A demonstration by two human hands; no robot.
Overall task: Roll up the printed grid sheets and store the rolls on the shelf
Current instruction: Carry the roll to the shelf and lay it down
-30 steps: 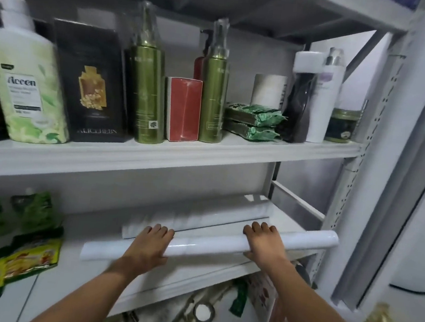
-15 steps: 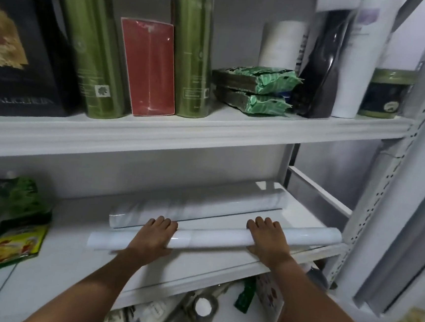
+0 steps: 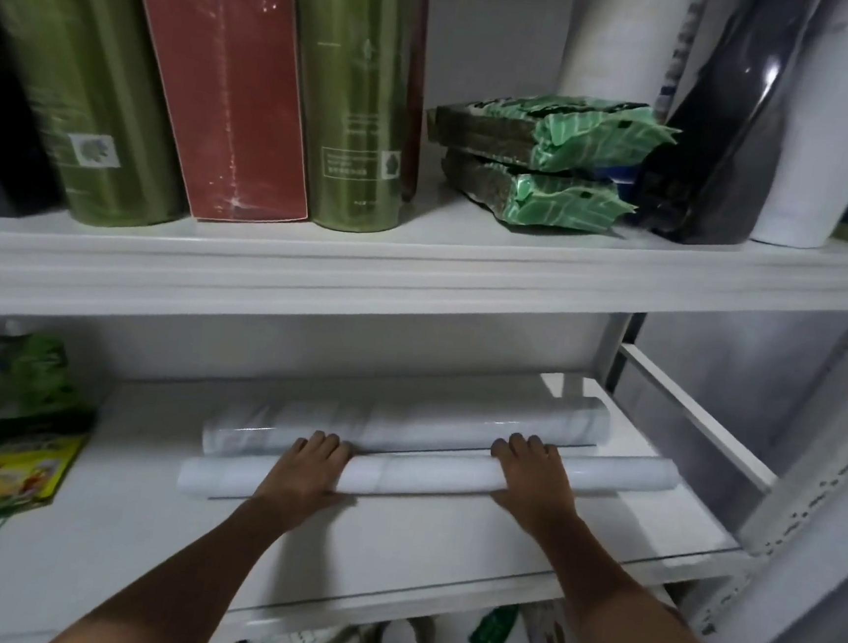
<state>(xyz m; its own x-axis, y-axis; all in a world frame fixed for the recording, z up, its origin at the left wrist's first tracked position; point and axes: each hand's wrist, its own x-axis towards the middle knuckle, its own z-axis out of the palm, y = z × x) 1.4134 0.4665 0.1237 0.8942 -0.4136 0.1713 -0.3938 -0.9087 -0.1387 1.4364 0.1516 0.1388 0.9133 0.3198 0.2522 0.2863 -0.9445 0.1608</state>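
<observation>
Two white paper rolls lie side by side on the lower shelf (image 3: 391, 559). The back roll (image 3: 402, 429) rests deeper in, its right end near the shelf's side rail. Just in front of it lies the front roll (image 3: 423, 477), touching or nearly touching it. My left hand (image 3: 306, 475) grips the front roll left of its middle, fingers curled over the top. My right hand (image 3: 534, 477) grips it near the right end in the same way.
The upper shelf (image 3: 416, 269) carries green bottles (image 3: 363, 111), a red box (image 3: 227, 88), stacked green packets (image 3: 544, 152) and a black pouch (image 3: 720, 132). Green and yellow packets (image 3: 9, 469) sit at the lower shelf's left. A tape ring (image 3: 399, 642) lies below.
Both hands have moved the front roll deeper onto the lower shelf, up against the back roll. The camera has come closer and lower.
</observation>
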